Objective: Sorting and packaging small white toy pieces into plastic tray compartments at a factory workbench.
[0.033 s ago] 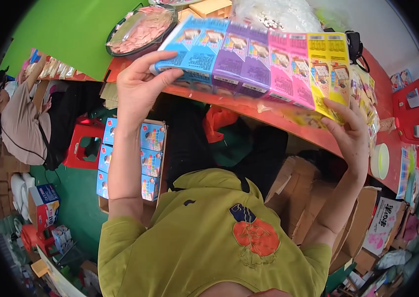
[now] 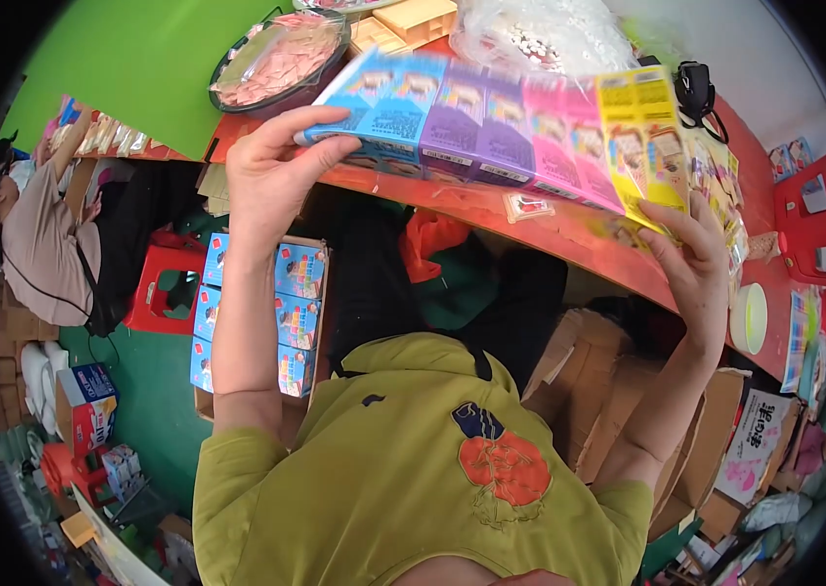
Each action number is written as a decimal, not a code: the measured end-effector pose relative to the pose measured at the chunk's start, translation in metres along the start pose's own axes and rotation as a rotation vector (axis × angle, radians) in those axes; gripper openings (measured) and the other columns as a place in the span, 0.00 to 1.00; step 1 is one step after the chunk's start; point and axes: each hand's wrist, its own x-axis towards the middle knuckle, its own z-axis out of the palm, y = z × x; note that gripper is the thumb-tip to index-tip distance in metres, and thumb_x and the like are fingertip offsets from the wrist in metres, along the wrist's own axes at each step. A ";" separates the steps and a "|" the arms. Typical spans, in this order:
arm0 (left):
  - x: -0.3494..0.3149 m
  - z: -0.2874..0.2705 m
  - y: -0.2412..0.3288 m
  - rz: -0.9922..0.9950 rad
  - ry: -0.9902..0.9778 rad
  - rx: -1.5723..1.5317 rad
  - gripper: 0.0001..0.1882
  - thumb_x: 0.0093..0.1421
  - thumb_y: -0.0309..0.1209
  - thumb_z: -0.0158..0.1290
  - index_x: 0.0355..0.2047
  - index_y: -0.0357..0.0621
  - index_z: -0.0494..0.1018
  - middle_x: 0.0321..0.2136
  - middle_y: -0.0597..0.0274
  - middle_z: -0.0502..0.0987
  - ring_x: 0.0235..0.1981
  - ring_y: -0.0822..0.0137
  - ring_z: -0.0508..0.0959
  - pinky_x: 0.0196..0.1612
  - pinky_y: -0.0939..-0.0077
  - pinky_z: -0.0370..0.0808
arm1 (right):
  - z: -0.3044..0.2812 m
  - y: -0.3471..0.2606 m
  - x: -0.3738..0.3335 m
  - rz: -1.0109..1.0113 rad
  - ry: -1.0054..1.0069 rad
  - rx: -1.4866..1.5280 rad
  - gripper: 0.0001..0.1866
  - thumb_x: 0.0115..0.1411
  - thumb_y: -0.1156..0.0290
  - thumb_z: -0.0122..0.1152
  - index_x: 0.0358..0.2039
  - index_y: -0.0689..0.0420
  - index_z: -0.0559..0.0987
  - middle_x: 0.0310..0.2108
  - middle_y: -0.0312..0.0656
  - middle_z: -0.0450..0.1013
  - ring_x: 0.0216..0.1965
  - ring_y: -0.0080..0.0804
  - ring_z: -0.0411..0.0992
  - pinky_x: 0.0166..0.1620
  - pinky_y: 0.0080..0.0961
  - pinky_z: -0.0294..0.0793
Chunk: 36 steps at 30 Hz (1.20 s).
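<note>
A long printed strip (image 2: 506, 117) in blue, purple, pink and yellow sections is stretched between my hands above the table's near edge. Its front edge looks folded over; the far edge is blurred. My left hand (image 2: 281, 161) pinches the blue end between thumb and fingers. At the yellow end, my right hand (image 2: 681, 234) grips with thumb and fingertips. Just below the pink section, a small clear packet with something red and white (image 2: 528, 207) lies on the red table (image 2: 423, 200).
Behind the strip stand a dark basin of pink pieces (image 2: 281, 61), beige trays (image 2: 413, 20) and a clear bag of white pieces (image 2: 540, 34). A carton of blue boxes (image 2: 297, 269) is under my left arm, open cardboard (image 2: 618, 391) under my right. Another person (image 2: 51, 234) sits left.
The strip's far edge has dropped slightly and its middle has shifted up and away. The small packet on the table now shows below it. Both hands keep their hold.
</note>
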 end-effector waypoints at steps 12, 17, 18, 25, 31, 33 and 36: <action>0.007 -0.005 0.023 0.409 -0.118 0.165 0.06 0.55 0.17 0.61 0.34 0.34 0.80 0.32 0.59 0.81 0.37 0.68 0.79 0.42 0.76 0.76 | 0.034 -0.084 0.027 -0.386 0.150 -0.517 0.22 0.47 0.55 0.73 0.37 0.56 0.81 0.37 0.41 0.79 0.47 0.40 0.75 0.59 0.44 0.62; -0.003 0.024 0.038 0.334 -0.241 0.077 0.05 0.56 0.19 0.62 0.34 0.35 0.80 0.30 0.63 0.81 0.31 0.75 0.79 0.30 0.82 0.75 | 0.078 -0.125 0.059 -0.415 -0.028 -0.070 0.14 0.54 0.66 0.70 0.39 0.58 0.81 0.32 0.44 0.78 0.37 0.42 0.76 0.49 0.36 0.69; -0.007 0.025 0.041 0.264 -0.209 0.049 0.05 0.56 0.19 0.62 0.34 0.35 0.80 0.29 0.63 0.81 0.31 0.75 0.78 0.29 0.83 0.74 | 0.086 -0.124 0.064 -0.414 -0.052 -0.026 0.11 0.55 0.67 0.69 0.37 0.59 0.82 0.28 0.44 0.77 0.32 0.39 0.74 0.42 0.33 0.70; -0.028 0.004 0.024 0.097 -0.085 0.013 0.06 0.62 0.25 0.59 0.37 0.35 0.81 0.31 0.64 0.82 0.32 0.78 0.79 0.37 0.82 0.77 | 0.101 -0.092 0.054 -0.150 -0.273 0.338 0.09 0.62 0.72 0.63 0.31 0.67 0.80 0.20 0.39 0.73 0.22 0.20 0.68 0.26 0.23 0.67; -0.040 -0.022 -0.005 -0.038 0.068 -0.116 0.07 0.63 0.25 0.59 0.39 0.35 0.80 0.32 0.65 0.82 0.33 0.79 0.80 0.38 0.82 0.77 | 0.106 -0.051 0.022 0.029 -0.305 0.356 0.10 0.62 0.72 0.62 0.31 0.68 0.80 0.21 0.42 0.74 0.22 0.22 0.69 0.28 0.23 0.67; -0.045 -0.027 -0.012 -0.023 0.057 -0.112 0.07 0.63 0.26 0.58 0.39 0.35 0.81 0.31 0.66 0.82 0.31 0.79 0.79 0.36 0.84 0.77 | 0.105 -0.044 0.015 0.047 -0.349 0.332 0.10 0.60 0.71 0.64 0.31 0.67 0.80 0.21 0.47 0.75 0.22 0.27 0.71 0.28 0.25 0.69; -0.045 -0.032 -0.009 -0.234 0.119 -0.151 0.08 0.64 0.27 0.58 0.39 0.36 0.81 0.29 0.68 0.82 0.29 0.80 0.79 0.33 0.86 0.76 | 0.103 -0.031 0.005 0.050 -0.294 0.176 0.08 0.59 0.75 0.62 0.29 0.69 0.78 0.20 0.49 0.72 0.21 0.32 0.71 0.29 0.27 0.69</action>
